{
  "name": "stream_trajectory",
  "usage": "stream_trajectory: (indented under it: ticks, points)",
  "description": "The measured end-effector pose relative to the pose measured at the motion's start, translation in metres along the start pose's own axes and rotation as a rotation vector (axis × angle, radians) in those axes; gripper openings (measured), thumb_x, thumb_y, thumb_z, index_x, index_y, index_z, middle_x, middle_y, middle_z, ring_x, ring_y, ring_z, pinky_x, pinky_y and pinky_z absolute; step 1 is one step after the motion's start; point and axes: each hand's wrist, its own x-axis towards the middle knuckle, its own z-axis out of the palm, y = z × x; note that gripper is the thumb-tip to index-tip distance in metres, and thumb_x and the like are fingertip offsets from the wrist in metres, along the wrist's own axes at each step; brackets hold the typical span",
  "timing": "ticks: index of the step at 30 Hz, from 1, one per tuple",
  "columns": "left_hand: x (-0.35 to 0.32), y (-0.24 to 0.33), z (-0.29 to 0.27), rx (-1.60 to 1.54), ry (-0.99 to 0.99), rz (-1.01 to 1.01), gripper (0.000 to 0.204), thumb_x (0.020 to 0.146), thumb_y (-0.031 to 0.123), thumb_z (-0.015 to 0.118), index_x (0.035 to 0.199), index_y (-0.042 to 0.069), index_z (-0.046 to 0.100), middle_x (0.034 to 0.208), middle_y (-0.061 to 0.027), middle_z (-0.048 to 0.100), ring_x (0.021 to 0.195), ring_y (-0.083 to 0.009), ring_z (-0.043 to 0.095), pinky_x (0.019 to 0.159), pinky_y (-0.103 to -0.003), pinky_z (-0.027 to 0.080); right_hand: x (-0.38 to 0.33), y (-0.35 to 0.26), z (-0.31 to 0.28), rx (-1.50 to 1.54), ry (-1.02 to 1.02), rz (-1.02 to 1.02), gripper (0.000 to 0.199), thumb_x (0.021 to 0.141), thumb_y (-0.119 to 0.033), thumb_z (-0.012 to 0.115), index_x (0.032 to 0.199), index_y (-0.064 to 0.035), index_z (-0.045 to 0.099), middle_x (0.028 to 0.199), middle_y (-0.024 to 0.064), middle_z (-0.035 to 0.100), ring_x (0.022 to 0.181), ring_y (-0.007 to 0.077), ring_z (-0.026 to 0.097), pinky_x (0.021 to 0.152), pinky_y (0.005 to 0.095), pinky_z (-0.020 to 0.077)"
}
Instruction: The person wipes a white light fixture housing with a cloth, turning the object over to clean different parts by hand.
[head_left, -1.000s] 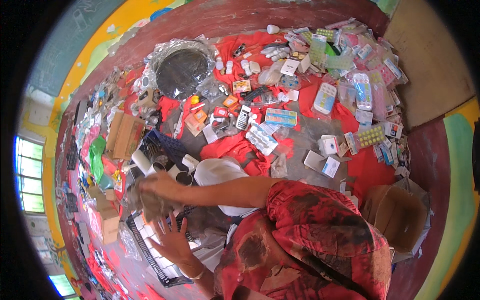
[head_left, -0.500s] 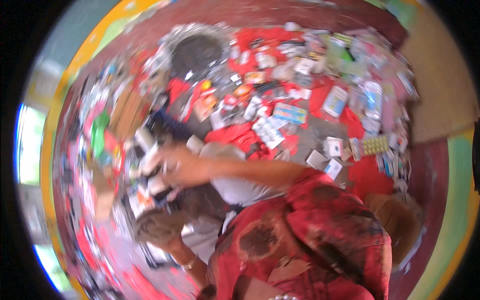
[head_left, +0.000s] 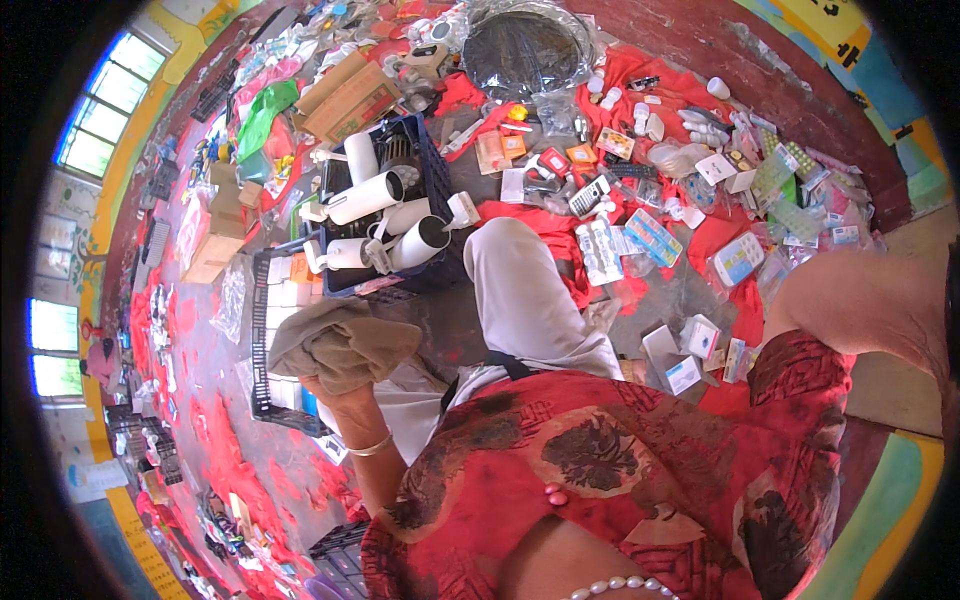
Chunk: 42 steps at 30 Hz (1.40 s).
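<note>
My left hand [head_left: 335, 392], with a bangle at the wrist, is under a crumpled brown cloth [head_left: 345, 345] and grips it. The cloth covers most of its fingers. Just beyond it stands a dark blue plastic crate [head_left: 435, 170] holding several white cylindrical housings [head_left: 368, 198] with brackets, like security cameras. A black crate [head_left: 262, 350] of small white boxes [head_left: 285, 293] sits beside the cloth. My right forearm [head_left: 860, 300] stretches out past the right edge, so my right hand is out of sight.
Beyond the blue crate are an open cardboard box [head_left: 345, 100] and a round black basin [head_left: 528, 50] wrapped in clear plastic. Blister packs [head_left: 785, 175], small cartons [head_left: 683, 372] and a calculator-like keypad [head_left: 590, 197] lie on red cloth [head_left: 470, 92] over the floor.
My right arm has swung from above the white housings at the left out to the far right, leaving view. My left hand still holds the brown cloth. The view has shifted and sharpened.
</note>
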Motion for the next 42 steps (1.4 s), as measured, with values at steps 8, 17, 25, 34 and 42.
stream_trajectory:
  ticks: [8,17,25,34,42]
  points:
    - [-0.012,0.013,0.005,0.192,0.069,0.07,0.042,0.094,0.033,0.037,0.116,-0.001,0.048,0.116,-0.0202,0.053,0.105,-0.0321,0.054,0.095,-0.045,0.041,0.004,0.015,0.028,-0.066,-0.07,0.013,0.04,0.082,-0.026,0.055,0.11,0.0009,0.047,0.106,0.014,0.057,0.085,0.0224,0.058,0.072,0.029,0.0484]
    - [-0.005,0.015,0.011,0.61,0.167,0.107,0.038,0.094,0.031,0.036,0.111,0.0,0.05,0.106,-0.0155,0.056,0.095,-0.0257,0.057,0.085,-0.04,0.047,-0.028,0.038,0.039,-0.042,-0.135,0.205,0.045,0.081,-0.03,0.056,0.111,0.0013,0.045,0.108,0.0145,0.056,0.086,0.0238,0.058,0.072,0.0296,0.0484]
    - [-0.011,-0.011,0.034,0.758,0.321,-0.022,0.036,0.094,0.032,0.037,0.109,0.002,0.051,0.103,-0.0132,0.057,0.091,-0.0235,0.057,0.082,-0.038,0.048,-0.069,0.079,0.026,0.111,-0.203,0.419,0.048,0.081,-0.033,0.056,0.112,0.0016,0.044,0.109,0.015,0.055,0.088,0.025,0.058,0.073,0.0302,0.0485]
    - [-0.048,0.004,0.015,0.843,0.315,0.036,0.035,0.094,0.032,0.038,0.107,0.003,0.052,0.1,-0.0107,0.059,0.087,-0.021,0.058,0.078,-0.036,0.048,-0.07,0.05,0.03,0.081,-0.16,0.363,0.053,0.08,-0.036,0.057,0.113,0.0019,0.042,0.111,0.0155,0.054,0.089,0.0263,0.058,0.073,0.0308,0.0485]
    - [-0.046,0.041,-0.007,1.928,0.175,0.432,0.016,0.082,0.02,0.052,0.077,0.007,0.06,0.083,-0.0078,0.063,0.076,-0.0221,0.059,0.076,-0.034,0.046,-0.023,0.068,0.059,-0.085,-0.131,0.183,0.057,0.08,-0.039,0.058,0.114,0.0023,0.04,0.113,0.0159,0.052,0.09,0.0276,0.058,0.073,0.0314,0.0485]
